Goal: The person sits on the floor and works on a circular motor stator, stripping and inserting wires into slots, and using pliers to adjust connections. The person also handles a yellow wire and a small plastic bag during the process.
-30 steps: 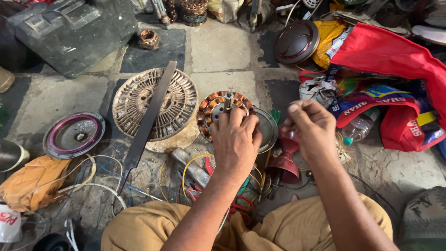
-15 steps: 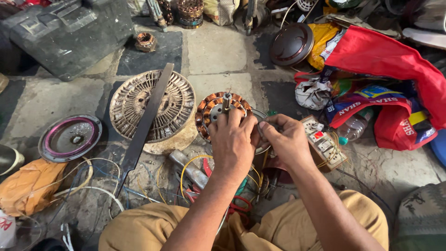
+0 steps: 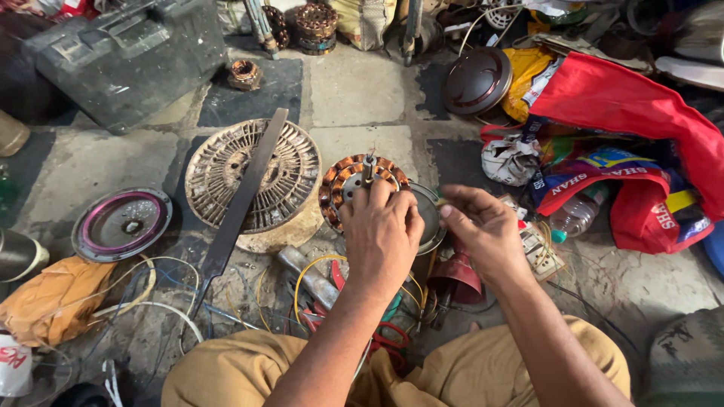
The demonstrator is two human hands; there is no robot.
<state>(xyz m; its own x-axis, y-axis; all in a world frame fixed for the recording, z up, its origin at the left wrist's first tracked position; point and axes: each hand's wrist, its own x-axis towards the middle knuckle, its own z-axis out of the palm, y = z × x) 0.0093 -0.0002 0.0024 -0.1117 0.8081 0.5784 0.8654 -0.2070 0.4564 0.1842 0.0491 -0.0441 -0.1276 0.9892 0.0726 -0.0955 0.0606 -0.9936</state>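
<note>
My left hand [image 3: 381,230] is clamped over the copper-wound stator [image 3: 360,183], mid-floor just right of the finned rotor disc [image 3: 256,177]. Right hand [image 3: 483,230] pinches sth thin at the stator's rim, prob. a wire, can't tell. Motor's stripped open; reassembly not begun.

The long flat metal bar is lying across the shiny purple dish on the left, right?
Not quite. In the head view, the long flat metal bar lies across the round slotted metal disc, not the purple dish, which sits apart further left with nothing across it.
</note>
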